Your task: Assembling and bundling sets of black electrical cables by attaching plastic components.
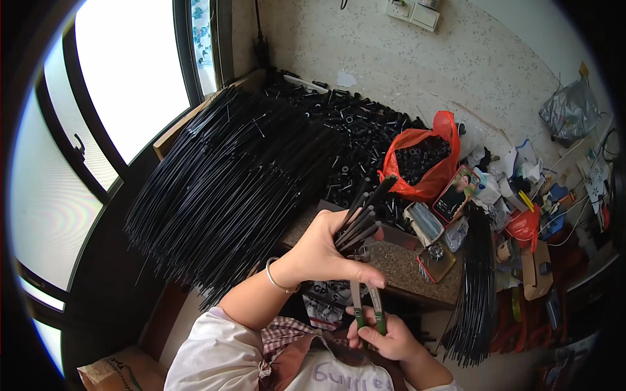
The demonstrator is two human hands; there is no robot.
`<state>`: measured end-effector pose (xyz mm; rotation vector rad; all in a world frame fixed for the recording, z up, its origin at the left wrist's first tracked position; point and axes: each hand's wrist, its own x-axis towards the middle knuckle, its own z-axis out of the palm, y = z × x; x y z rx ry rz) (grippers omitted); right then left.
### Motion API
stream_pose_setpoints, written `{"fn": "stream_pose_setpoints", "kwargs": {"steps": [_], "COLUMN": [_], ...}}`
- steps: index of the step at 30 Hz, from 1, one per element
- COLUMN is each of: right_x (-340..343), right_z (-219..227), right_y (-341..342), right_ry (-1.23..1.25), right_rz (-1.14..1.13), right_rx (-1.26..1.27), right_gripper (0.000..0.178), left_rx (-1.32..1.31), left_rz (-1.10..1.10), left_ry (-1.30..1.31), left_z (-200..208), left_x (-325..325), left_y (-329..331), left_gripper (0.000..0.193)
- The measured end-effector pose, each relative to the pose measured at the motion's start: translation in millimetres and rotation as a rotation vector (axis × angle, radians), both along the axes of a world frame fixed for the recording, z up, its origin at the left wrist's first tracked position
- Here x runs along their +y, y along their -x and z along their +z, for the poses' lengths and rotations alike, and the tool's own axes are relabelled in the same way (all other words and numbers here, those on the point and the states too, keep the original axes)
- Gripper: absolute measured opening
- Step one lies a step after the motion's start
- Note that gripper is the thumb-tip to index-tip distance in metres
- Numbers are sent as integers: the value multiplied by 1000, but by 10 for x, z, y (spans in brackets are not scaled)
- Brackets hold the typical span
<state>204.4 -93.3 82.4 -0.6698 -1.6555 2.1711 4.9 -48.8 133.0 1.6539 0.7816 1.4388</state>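
Head view: nearest us, in front of the red plastic bag point(427, 189), our right hand point(390, 339) grips green-handled pliers point(376, 301). Closer to the bag, our left hand point(319, 251) is closed around a bundle of black rods point(357, 229). Just beside the bag on the desk point(391, 264) is a lit phone point(458, 189); left of the bag spread long black strands point(222, 189); beyond it rises the wall point(365, 39).

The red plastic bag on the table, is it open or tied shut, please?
Open: the red plastic bag gapes wide, showing small black parts inside.
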Motion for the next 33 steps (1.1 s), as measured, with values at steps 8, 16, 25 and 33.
{"fn": "stream_pose_setpoints", "kwargs": {"steps": [8, 16, 25, 33], "right_x": [98, 37, -202, 143], "right_z": [3, -42, -40, 12], "right_y": [36, 225, 230, -109], "right_ry": [-29, -676, -782, -108], "right_rz": [-6, -489, -502, -484], "right_rx": [47, -257, -353, -1], "right_gripper": [28, 12, 13, 31], "left_rx": [-18, -212, -176, -470], "left_rz": [15, 33, 311, -12], "left_ry": [49, 126, 4, 66], "left_z": [27, -33, -225, -377], "left_x": [-16, -145, -157, -31], "left_y": [1, -112, -241, 67], "left_gripper": [34, 34, 26, 22]}}
